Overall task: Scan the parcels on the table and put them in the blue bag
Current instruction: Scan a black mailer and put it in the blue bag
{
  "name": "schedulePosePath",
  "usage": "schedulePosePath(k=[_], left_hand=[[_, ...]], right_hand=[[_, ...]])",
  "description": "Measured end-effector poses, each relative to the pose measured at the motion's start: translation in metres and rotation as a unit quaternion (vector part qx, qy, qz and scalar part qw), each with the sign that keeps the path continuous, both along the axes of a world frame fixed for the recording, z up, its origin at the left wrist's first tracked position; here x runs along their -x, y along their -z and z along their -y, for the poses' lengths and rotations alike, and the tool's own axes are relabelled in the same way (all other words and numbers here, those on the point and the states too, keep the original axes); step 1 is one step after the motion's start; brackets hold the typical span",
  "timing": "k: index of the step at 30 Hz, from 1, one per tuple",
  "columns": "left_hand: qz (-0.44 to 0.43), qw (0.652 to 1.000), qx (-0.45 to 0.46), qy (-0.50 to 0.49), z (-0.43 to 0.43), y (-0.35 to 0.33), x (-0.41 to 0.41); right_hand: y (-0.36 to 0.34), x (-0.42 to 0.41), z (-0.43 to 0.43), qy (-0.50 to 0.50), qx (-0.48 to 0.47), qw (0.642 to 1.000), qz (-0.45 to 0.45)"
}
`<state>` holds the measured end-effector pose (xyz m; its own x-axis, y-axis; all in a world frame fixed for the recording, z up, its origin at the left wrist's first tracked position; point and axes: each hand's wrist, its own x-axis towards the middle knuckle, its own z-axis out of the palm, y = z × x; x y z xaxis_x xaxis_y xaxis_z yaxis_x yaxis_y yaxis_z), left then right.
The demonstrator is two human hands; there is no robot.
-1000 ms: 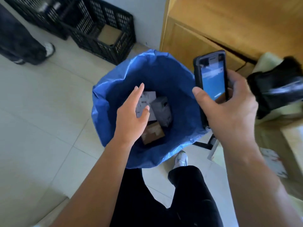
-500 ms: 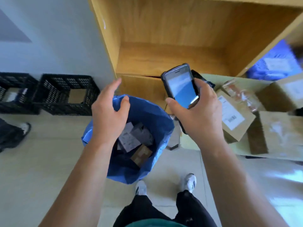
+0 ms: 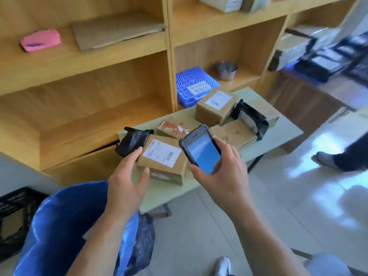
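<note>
Left hand (image 3: 127, 177) open, fingers spread at labelled box (image 3: 162, 161); right hand (image 3: 221, 170) gripped scanner (image 3: 201, 149). Risk: box nudged off counter (image 3: 171, 193) edge.

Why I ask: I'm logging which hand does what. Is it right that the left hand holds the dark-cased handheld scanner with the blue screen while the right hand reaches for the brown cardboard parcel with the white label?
Not quite: the hands are swapped. In the head view the right hand holds the dark-cased handheld scanner, and the open left hand reaches for the brown cardboard parcel.
</note>
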<state>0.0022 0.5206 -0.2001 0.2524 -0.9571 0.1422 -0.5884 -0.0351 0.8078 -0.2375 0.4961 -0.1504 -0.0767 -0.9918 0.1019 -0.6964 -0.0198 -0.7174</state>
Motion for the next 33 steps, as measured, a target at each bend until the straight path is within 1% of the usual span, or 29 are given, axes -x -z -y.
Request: schedulePosePath(k=[5,9,13,18,23,24,29,33], left_hand=[[0.007,0.999,-0.005,0.039,0.042,0.001,0.098],[0.006,0.998,-0.003,0.064,0.068,0.004,0.172],[0.02,0.994,-0.021,0.101,0.093,0.009,0.224],[-0.003,0.99,-0.05,0.133,0.145,0.02,0.263],[0.022,0.985,-0.082,0.152,0.228,0.045,0.289],[0.032,0.982,-0.085,0.165,0.256,0.054,0.297],[0.133,0.954,-0.103,0.248,0.385,0.069,0.33],[0.129,0.955,-0.101,0.248,0.459,0.072,0.359]], right_hand=[[0.02,0.123,0.002,0.06,-0.023,0.998,0.006],[0.028,0.198,0.007,0.088,-0.037,0.995,-0.004],[0.03,0.247,0.019,0.105,-0.06,0.993,-0.003],[0.045,0.285,0.055,0.127,-0.076,0.989,0.012],[0.059,0.315,0.109,0.155,-0.093,0.983,0.018],[0.063,0.324,0.128,0.162,-0.096,0.982,0.015],[0.061,0.363,0.211,0.17,-0.105,0.98,-0.017],[0.058,0.383,0.276,0.187,-0.088,0.978,-0.017]])
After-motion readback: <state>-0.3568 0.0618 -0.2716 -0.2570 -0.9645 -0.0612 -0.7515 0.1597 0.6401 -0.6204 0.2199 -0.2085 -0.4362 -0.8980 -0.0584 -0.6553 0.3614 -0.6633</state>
